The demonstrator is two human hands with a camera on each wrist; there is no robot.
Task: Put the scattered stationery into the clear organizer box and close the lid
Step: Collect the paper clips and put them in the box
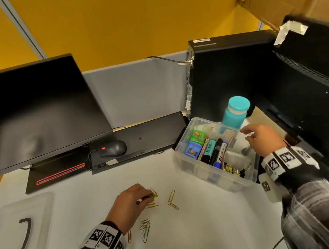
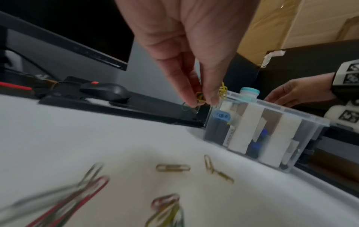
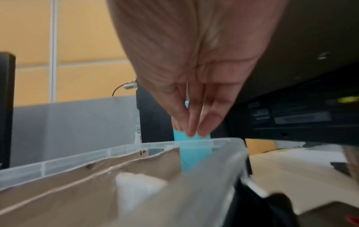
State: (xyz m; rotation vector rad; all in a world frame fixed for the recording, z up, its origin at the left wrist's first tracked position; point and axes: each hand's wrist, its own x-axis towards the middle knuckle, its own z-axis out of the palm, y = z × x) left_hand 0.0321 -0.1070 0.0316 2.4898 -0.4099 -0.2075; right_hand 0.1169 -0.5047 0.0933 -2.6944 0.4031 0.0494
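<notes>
The clear organizer box (image 1: 202, 172) stands open at the right, with cardboard dividers inside. It holds small blue and green boxes (image 1: 194, 144), markers (image 1: 216, 151) and binder clips (image 1: 235, 170). My left hand (image 1: 146, 198) pinches a bunch of gold paper clips (image 2: 201, 98) just above the table. More paper clips (image 1: 172, 199) lie loose beside it, and a coloured cluster (image 1: 146, 229) lies nearer me. My right hand (image 1: 248, 133) hovers over the box's back right compartment with its fingers (image 3: 205, 130) straight and pointing down; I see nothing plainly held. The lid (image 1: 39, 208) lies flat at the far left.
A teal bottle (image 1: 236, 113) stands right behind the box. A black computer tower (image 1: 225, 74) and a monitor's back (image 1: 317, 93) crowd the right side. A monitor (image 1: 34, 112), a mouse (image 1: 112, 148) and an upturned keyboard (image 1: 151, 137) line the back.
</notes>
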